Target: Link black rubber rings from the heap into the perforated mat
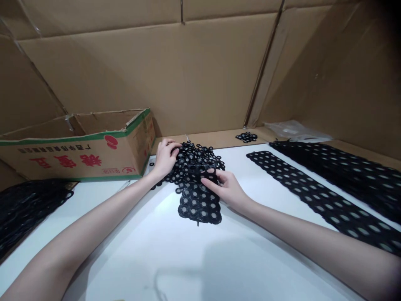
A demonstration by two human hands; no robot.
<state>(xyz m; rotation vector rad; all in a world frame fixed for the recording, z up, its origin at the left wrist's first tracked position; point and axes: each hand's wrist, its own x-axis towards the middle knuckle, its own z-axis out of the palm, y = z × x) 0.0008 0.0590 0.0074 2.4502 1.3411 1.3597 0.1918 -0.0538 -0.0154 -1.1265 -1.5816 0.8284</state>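
Note:
My left hand (166,158) rests at the left edge of a heap of loose black rings (200,154). Its fingers are bent and touch the rings, and a small gap shows between thumb and index finger. My right hand (227,188) is closed on the upper end of a short black strip of joined rings (199,205), thumb on top. Pale round centres show in rows along this strip, whose near end lies on the white table. The strip's far end is partly hidden by my right fingers and merges with the dark heap.
A cardboard box (125,154) with red print stands left, near a dark bundle (28,205). Long black ring strips (300,179) lie right. Behind are a small ring pile (246,137), a clear plastic bag (291,129) and cardboard walls (200,71). The table (140,251) is white.

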